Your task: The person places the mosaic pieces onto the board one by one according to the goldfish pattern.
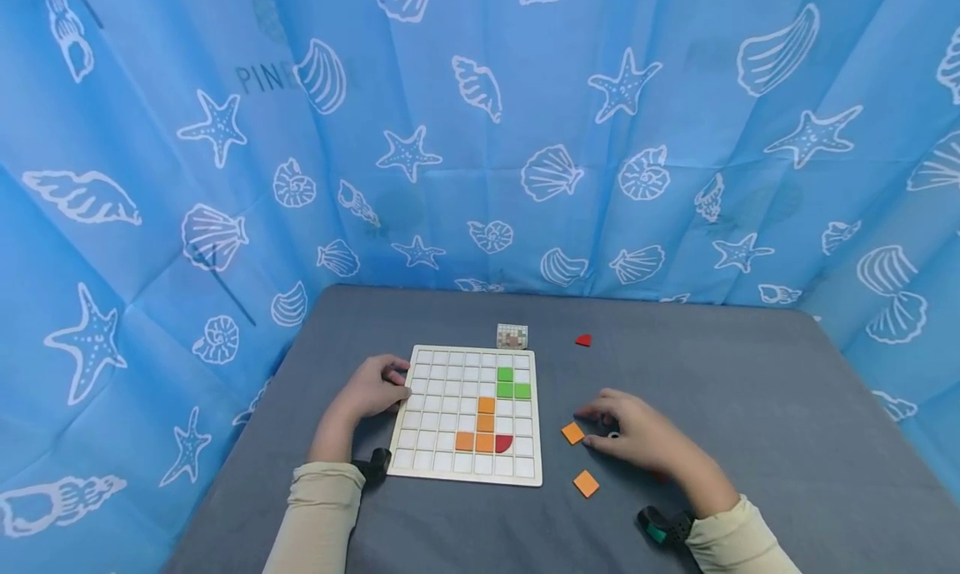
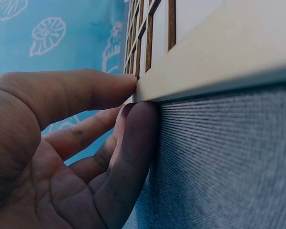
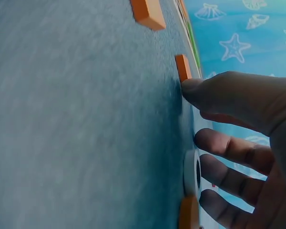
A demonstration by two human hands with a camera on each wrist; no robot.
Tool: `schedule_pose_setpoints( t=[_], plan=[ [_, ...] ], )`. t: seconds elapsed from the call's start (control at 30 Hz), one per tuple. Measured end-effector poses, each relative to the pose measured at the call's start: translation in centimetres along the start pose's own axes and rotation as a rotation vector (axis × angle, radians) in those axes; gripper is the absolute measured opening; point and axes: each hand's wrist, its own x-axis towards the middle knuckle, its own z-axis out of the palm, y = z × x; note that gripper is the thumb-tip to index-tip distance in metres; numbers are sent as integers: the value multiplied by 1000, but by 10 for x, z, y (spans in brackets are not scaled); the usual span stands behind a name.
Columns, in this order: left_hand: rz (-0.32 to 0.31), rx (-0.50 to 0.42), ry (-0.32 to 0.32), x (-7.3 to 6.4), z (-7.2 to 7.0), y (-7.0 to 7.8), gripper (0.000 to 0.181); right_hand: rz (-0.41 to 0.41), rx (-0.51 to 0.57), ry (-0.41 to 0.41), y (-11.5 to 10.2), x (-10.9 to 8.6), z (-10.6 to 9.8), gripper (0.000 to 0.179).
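Note:
My left hand [image 1: 372,386] grips the left edge of a white gridded board [image 1: 401,466], thumb on the rim and fingertips against its side. On the board are orange squares [image 1: 485,422], green squares [image 1: 506,389] and a red quarter-round tile [image 1: 503,444]. To its right, my right hand [image 1: 637,428] hovers low over the table, thumb and index finger apart. The thumb tip is right at a loose orange square tile [image 1: 573,433], which lies on the cloth. Under the other fingertips, a white ring-shaped piece [image 3: 191,172] shows in the right wrist view.
A second loose orange tile [image 1: 586,483] lies nearer the front. Behind the board are a small patterned card [image 1: 512,336] and a red quarter-round piece [image 1: 583,340]. Another orange-looking piece [image 3: 188,213] sits beside the ring. A blue shell-print curtain [image 1: 487,141] hangs around the grey table [image 1: 720,374].

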Motion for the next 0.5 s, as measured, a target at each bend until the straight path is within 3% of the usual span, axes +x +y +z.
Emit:
schedule_pose_setpoints(
  t=[0.3,0.5],
  plan=[
    [-10,23,20,2,1,2,46,-8,21,-68,-12,13,5,20],
    [-7,29,30,2,2,2,45,-39,-13,-61,-20,21,9,16]
  ],
)
